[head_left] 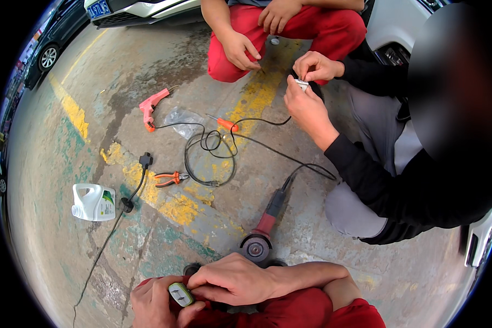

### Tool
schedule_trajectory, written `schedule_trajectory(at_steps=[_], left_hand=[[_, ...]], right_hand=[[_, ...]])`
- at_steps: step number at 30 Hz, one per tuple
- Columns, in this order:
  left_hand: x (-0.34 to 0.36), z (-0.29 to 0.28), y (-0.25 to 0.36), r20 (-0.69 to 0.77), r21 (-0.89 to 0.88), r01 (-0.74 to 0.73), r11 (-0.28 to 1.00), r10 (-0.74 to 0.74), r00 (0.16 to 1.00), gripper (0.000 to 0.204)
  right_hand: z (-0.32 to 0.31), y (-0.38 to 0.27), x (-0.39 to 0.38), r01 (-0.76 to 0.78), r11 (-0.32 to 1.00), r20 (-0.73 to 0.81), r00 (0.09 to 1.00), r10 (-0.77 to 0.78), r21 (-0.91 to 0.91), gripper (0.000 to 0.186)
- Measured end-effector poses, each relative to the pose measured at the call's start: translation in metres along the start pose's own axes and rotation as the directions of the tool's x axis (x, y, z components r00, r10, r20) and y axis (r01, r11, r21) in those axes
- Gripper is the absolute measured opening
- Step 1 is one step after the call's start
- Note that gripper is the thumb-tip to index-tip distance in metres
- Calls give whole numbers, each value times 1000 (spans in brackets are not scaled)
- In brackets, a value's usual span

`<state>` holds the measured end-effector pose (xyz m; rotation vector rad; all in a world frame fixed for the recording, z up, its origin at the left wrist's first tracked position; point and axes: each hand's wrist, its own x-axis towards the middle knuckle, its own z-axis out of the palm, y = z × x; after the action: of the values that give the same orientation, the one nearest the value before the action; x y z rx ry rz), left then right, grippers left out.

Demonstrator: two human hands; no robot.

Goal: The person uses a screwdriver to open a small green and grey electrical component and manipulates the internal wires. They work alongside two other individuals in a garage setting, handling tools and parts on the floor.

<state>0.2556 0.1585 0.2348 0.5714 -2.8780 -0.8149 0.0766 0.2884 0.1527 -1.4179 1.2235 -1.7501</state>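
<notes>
Low in the view, above my red trousers, my left hand is closed around a small pale plug with a green rim. Two dark flat marks show on its face; pins or slots, I cannot tell. My right hand reaches across from the right, its bent fingers and thumb pinching the plug's edge. Just beyond my hands lies a red and black angle grinder, disc toward me. Farther off are orange-handled pliers, an orange screwdriver and a red pistol-shaped tool with a black cord.
A white jug stands left beside a black cable with a socket end. A looped black cable and a clear plastic bag lie mid-floor. One black-sleeved person fingers a small white piece; another in red trousers crouches opposite. Cars stand around.
</notes>
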Motion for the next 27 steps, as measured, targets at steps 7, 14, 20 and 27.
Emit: schedule_trajectory(at_steps=[7, 14, 20, 27], left_hand=[[-2, -1, -1, 6, 31, -7, 999, 7, 1000, 62], [-2, 2, -1, -9, 4, 17, 1000, -17, 1000, 61], [3, -3, 4, 15, 18, 12, 1000, -12, 1000, 62], [2, -1, -3, 16, 45, -77, 996, 76, 997, 59]], right_hand=[[1, -2, 0, -3, 1000, -2, 1000, 3, -7, 19], [-15, 0, -4, -83, 996, 18, 996, 84, -40, 22], [-18, -7, 2, -15, 999, 14, 1000, 15, -51, 23], [-11, -3, -2, -35, 999, 15, 999, 35, -23, 24]])
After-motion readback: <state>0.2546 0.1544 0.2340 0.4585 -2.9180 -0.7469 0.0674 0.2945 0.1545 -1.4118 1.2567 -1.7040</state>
